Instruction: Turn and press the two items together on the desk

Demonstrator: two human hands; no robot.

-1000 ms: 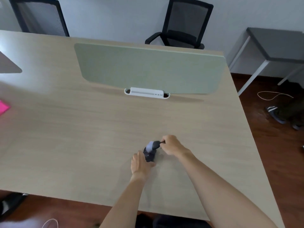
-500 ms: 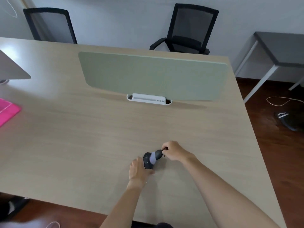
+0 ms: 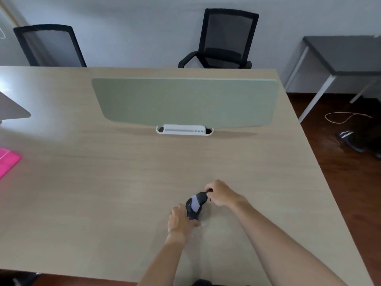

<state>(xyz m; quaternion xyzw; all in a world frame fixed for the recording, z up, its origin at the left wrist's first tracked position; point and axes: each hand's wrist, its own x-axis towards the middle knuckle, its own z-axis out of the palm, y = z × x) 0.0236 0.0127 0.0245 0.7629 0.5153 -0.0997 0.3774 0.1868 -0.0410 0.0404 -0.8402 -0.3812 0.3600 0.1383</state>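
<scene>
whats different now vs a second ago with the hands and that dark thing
Little has changed. The camera tipped up, so the desk sits lower in view. The right hand still pinches the top of the dark grey object, which now leans more toward the left hand, still against its base. Nothing was let go.

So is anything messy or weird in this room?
On the table nothing looks spilled or broken: the left hand and right hand just hold a small dark and grey object. On the floor, though, a black slipper and a loose cord lie about, looking left behind.
</scene>
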